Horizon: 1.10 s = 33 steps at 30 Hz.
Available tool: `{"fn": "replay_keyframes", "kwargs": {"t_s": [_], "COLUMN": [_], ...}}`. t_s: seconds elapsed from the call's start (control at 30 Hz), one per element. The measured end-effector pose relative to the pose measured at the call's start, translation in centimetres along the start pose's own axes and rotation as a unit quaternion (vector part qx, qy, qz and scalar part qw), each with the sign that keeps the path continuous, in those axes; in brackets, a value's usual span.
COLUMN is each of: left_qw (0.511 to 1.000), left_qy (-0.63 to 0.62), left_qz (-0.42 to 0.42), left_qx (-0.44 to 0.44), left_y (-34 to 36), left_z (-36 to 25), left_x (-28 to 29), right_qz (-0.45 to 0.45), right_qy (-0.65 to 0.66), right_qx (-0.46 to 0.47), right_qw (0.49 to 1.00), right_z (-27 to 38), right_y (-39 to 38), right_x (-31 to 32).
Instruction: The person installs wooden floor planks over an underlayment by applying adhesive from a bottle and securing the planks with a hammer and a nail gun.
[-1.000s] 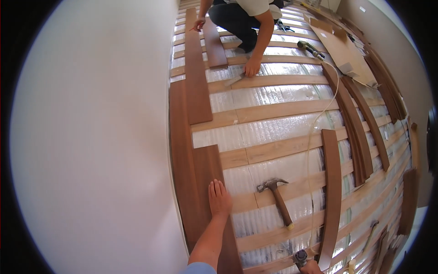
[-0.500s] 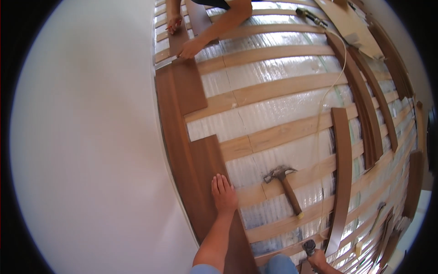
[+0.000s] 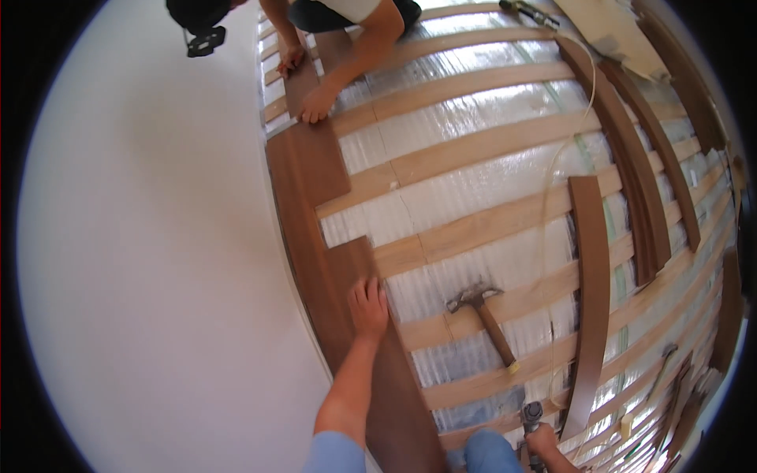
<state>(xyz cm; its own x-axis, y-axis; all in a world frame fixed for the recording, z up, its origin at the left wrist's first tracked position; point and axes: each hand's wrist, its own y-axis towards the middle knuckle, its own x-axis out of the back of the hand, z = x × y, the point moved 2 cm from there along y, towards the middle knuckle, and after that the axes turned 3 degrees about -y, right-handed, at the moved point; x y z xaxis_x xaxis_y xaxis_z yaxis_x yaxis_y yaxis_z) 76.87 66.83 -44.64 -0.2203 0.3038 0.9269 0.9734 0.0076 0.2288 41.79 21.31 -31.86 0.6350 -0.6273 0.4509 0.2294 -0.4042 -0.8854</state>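
Observation:
My left hand (image 3: 368,311) rests on a brown floor plank (image 3: 398,398) near its far end, fingers bent slightly over the surface by its right edge. The plank lies beside a longer brown board (image 3: 296,205) along the wall. At the bottom, my right hand (image 3: 542,441) grips a grey handheld power tool (image 3: 533,414), probably pneumatic, whose lower part is partly out of view. Between my hands a claw hammer (image 3: 489,327) lies across the light battens (image 3: 465,222) and silvery underlay (image 3: 481,169). My jeans-covered knee (image 3: 487,456) shows beside the tool.
A co-worker (image 3: 367,31) crouches ahead, both hands on boards along the white wall (image 3: 158,252). To the right lie loose brown planks (image 3: 587,299), a pale hose (image 3: 591,79), another tool (image 3: 536,20), cardboard (image 3: 607,39) and a smaller hammer (image 3: 666,359).
My left hand has slid forward along the plank toward its far end. The co-worker's hand has moved from a batten onto the board by the wall. The view has shifted, showing my knee.

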Motion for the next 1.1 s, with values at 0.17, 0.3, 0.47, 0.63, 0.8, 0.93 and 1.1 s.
{"fn": "replay_keyframes", "kwargs": {"t_s": [0.17, 0.3, 0.47, 0.63, 0.8, 0.93, 1.1], "left_qw": [1.0, 1.0, 0.981, 0.987, 0.964, 0.983, 0.989], "left_qy": [-0.02, 0.012, 0.032, -0.133, -0.211, -0.134, -0.117], "left_qz": [-0.015, 0.004, 0.147, 0.093, 0.1, 0.09, 0.088], "left_qx": [-0.01, -0.014, -0.121, -0.014, 0.127, 0.084, 0.01], "left_y": [13.7, 15.2, 16.6, 17.0, 16.7, 17.0, 17.7], "left_z": [4.5, 5.7, 6.7, 7.7, 8.8, 8.7, 8.3], "left_x": [-2.7, -4.6, -6.1, -5.5, -6.0, -6.0, -5.9], "right_qz": [0.007, 0.113, 0.206, 0.307, 0.31, 0.277, 0.287], "right_qy": [-0.002, 0.062, 0.202, 0.426, 0.72, 0.815, 0.816], "right_qx": [0.066, 0.032, -0.022, 0.032, -0.002, 0.014, -0.001], "right_qw": [0.998, 0.991, 0.957, 0.85, 0.622, 0.509, 0.501], "right_z": [-3.5, -0.6, 10.6, 23.8, 38.9, 48.4, 53.4], "right_y": [2.1, 1.3, -2.1, -3.9, -3.6, -3.5, -3.7], "right_x": [-2.8, -1.0, 7.2, 11.4, 7.3, 4.6, 3.6]}}
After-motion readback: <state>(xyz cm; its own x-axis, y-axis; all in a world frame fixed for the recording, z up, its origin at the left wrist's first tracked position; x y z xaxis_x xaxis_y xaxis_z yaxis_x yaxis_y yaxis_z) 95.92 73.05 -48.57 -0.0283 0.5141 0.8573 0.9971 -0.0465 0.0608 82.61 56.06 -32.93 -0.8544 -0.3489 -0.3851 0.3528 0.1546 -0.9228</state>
